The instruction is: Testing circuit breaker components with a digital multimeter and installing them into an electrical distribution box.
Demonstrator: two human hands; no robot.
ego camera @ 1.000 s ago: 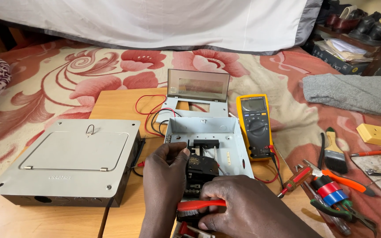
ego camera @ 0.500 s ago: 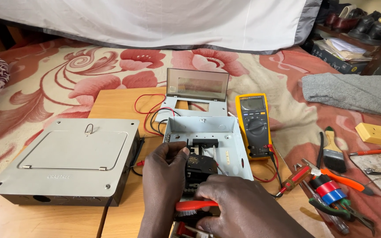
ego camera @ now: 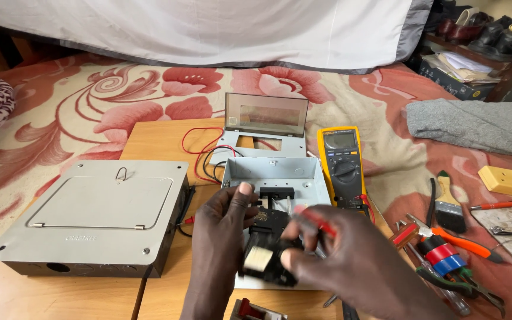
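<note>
My left hand (ego camera: 220, 243) grips the left side of a black circuit breaker (ego camera: 268, 246) inside a small open grey metal enclosure (ego camera: 271, 172) on the wooden board. My right hand (ego camera: 357, 266) holds a red-handled screwdriver (ego camera: 318, 220) between its fingers and also touches the breaker's white toggle end. Red and black wires (ego camera: 200, 154) run out of the enclosure's left side. The enclosure's lid with a tinted window (ego camera: 266, 121) stands just behind it.
A large closed grey metal box (ego camera: 99, 213) sits at the left on the wooden board (ego camera: 161, 133). A yellow multimeter (ego camera: 344, 166) lies right of the enclosure. Farther right are a paintbrush (ego camera: 448, 204), tape rolls (ego camera: 442, 256), pliers, screwdrivers and a yellow socket (ego camera: 508, 181) on the patterned carpet.
My right hand has lifted and turned, bringing the red-handled screwdriver up from below the breaker to above it. The left hand keeps its grip on the breaker.
</note>
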